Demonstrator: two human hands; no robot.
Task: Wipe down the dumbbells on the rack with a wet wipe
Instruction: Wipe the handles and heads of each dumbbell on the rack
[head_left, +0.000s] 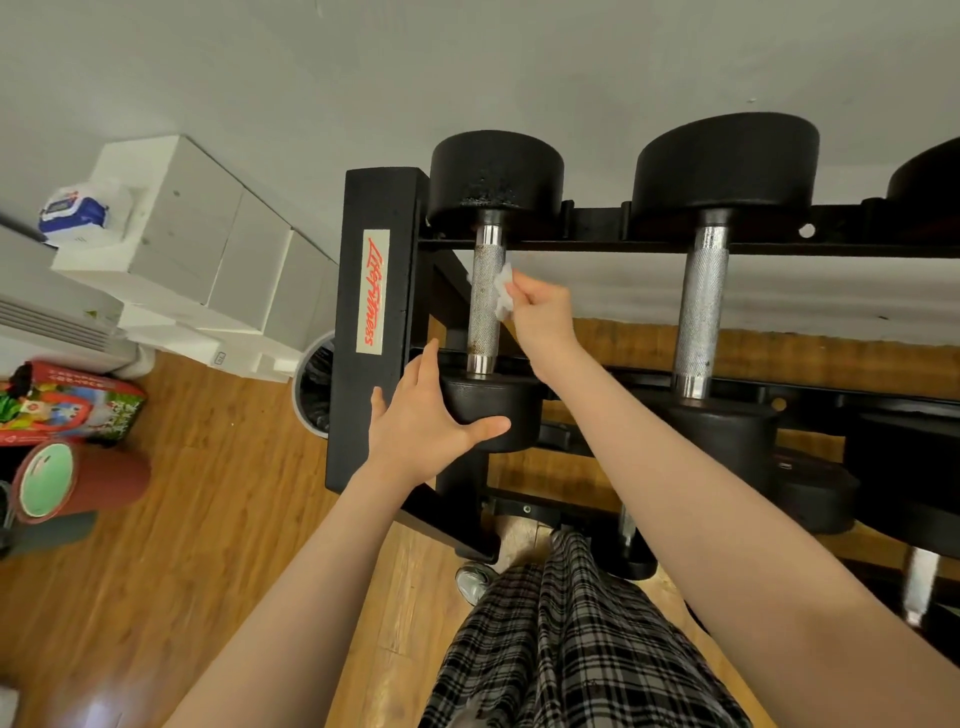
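Black dumbbell (488, 291) on the rack (374, 322), against a pale wall (467, 62).
Right hand (540, 317) fingers pinch a white wipe (503, 291) against its metal handle; left hand (426, 421), fingers spread, steadies the near end. Wood floor (208, 519) lies below, white boxes (197, 249) far left.

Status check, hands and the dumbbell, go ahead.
Right hand pinches wet wipe against leftmost dumbbell handle. Left hand braces its near head. Nothing in the way.
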